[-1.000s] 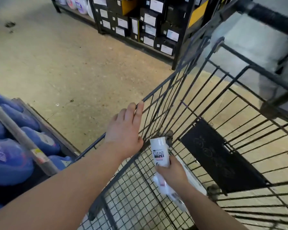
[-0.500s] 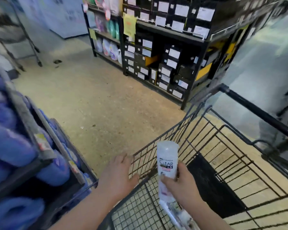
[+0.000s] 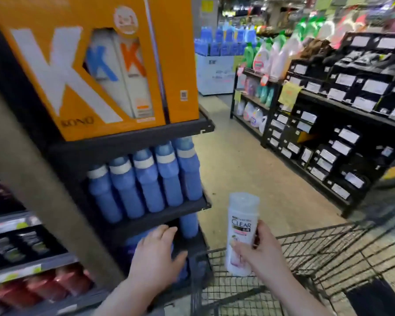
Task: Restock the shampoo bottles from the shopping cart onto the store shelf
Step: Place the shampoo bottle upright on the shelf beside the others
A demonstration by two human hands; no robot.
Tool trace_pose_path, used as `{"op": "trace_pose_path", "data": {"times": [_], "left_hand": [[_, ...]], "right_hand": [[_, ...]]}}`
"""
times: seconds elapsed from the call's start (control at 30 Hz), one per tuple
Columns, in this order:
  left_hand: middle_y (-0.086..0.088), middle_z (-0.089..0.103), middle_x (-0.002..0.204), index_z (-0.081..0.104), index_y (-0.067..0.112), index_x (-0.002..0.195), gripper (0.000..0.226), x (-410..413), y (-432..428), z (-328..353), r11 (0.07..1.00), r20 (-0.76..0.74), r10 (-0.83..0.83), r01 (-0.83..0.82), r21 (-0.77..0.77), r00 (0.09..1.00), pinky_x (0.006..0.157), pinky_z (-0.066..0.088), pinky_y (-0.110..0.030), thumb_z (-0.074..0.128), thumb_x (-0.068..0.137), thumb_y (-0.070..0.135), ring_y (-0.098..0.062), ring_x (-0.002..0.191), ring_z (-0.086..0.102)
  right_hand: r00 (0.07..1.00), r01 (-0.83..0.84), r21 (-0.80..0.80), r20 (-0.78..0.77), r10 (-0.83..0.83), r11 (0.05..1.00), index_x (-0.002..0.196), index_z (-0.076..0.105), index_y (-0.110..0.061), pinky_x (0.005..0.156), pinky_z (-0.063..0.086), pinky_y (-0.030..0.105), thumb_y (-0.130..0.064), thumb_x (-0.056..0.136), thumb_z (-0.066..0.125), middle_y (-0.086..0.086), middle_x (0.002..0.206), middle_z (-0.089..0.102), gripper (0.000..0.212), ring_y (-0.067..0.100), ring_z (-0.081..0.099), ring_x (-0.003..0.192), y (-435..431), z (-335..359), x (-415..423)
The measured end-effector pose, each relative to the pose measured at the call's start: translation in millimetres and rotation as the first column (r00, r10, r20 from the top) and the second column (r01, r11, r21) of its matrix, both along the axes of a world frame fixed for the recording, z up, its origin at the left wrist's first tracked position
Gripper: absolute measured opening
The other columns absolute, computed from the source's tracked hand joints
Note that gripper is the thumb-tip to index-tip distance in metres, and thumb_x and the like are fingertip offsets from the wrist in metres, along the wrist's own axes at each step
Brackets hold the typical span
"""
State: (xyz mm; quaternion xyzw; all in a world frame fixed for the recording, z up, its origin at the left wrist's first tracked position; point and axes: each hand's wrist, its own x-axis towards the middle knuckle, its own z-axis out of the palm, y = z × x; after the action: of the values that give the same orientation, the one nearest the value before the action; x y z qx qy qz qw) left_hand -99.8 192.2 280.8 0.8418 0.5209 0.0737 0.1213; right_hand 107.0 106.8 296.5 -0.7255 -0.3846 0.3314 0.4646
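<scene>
Store aisle, concrete floor point(image 3: 237, 156), dark shelving both sides. Right hand point(image 3: 258, 252) holds white CLEAR shampoo bottle point(image 3: 241, 233) upright above shopping cart point(image 3: 317, 249), fingers wrapped round lower body, label facing camera, likely lifted clear for shelving. Left hand point(image 3: 156, 254) hangs empty, fingers loosely spread, near lower end-cap shelf point(image 3: 160, 216), touching or not, cannot tell. Blue bottles point(image 3: 146, 181) fill that shelf; orange KONO box point(image 3: 96, 65) above. Target slot unclear, possibly left shelving with dark and red bottles point(image 3: 43, 286), blurred.
</scene>
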Motion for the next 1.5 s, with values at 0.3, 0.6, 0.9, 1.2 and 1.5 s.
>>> {"op": "trace_pose_path", "data": {"times": [0.3, 0.6, 0.9, 1.2, 1.5], "left_hand": [[-0.001, 0.046, 0.140, 0.045, 0.020, 0.137, 0.072, -257.5, -82.2, 44.6, 0.921, 0.124, 0.360, -0.373, 0.111, 0.925, 0.104, 0.038, -0.033, 0.045, 0.077, 0.060, -0.021, 0.130, 0.044], [0.003, 0.048, 0.130, 0.039, 0.023, 0.138, 0.069, -489.3, -168.9, 76.7, 0.725, 0.100, 0.657, -0.662, 0.190, 0.748, 0.098, 0.040, -0.035, 0.043, 0.082, 0.063, -0.019, 0.124, 0.045], [0.000, 0.050, 0.124, 0.048, 0.019, 0.128, 0.059, -643.3, -176.6, 84.2, 0.537, 0.139, 0.823, -0.834, 0.127, 0.551, 0.097, 0.042, -0.039, 0.048, 0.084, 0.058, -0.022, 0.120, 0.047], [0.002, 0.046, 0.131, 0.044, 0.022, 0.131, 0.060, -810.9, -105.1, 101.4, 0.490, 0.083, 0.861, -0.862, 0.130, 0.502, 0.102, 0.038, -0.040, 0.046, 0.085, 0.060, -0.020, 0.123, 0.042], [0.003, 0.043, 0.137, 0.037, 0.023, 0.138, 0.066, -955.4, -26.6, 121.5, 0.489, 0.112, 0.857, -0.863, 0.128, 0.503, 0.104, 0.038, -0.040, 0.045, 0.086, 0.061, -0.018, 0.127, 0.041]], "right_hand": [[0.939, -0.342, 0.170, 0.086, 0.332, 0.924, 0.095, 0.050, -0.023, 0.054, 0.040, 0.006, -0.006, 0.077, 0.071, -0.020, 0.083, 0.054, 0.033, -0.009, 0.049, 0.074, 5.6, 54.9, -244.6], [0.737, -0.668, 0.269, 0.109, 0.667, 0.694, 0.100, 0.049, -0.025, 0.058, 0.039, 0.007, -0.007, 0.079, 0.071, -0.017, 0.086, 0.056, 0.036, -0.008, 0.049, 0.075, -12.0, 96.4, -485.3], [0.576, -0.803, 0.275, 0.133, 0.807, 0.528, 0.088, 0.054, -0.031, 0.067, 0.047, 0.018, -0.002, 0.074, 0.074, -0.010, 0.088, 0.065, 0.038, 0.002, 0.059, 0.079, 9.6, 107.1, -661.2], [0.480, -0.846, 0.302, 0.075, 0.874, 0.438, 0.091, 0.057, -0.028, 0.065, 0.046, 0.020, -0.002, 0.072, 0.076, -0.007, 0.094, 0.068, 0.038, 0.008, 0.062, 0.086, 102.6, 105.2, -846.7], [0.521, -0.818, 0.307, 0.040, 0.853, 0.486, 0.101, 0.057, -0.025, 0.072, 0.048, 0.028, -0.006, 0.073, 0.076, -0.008, 0.097, 0.067, 0.039, 0.011, 0.062, 0.090, 184.1, 122.5, -983.4]]}}
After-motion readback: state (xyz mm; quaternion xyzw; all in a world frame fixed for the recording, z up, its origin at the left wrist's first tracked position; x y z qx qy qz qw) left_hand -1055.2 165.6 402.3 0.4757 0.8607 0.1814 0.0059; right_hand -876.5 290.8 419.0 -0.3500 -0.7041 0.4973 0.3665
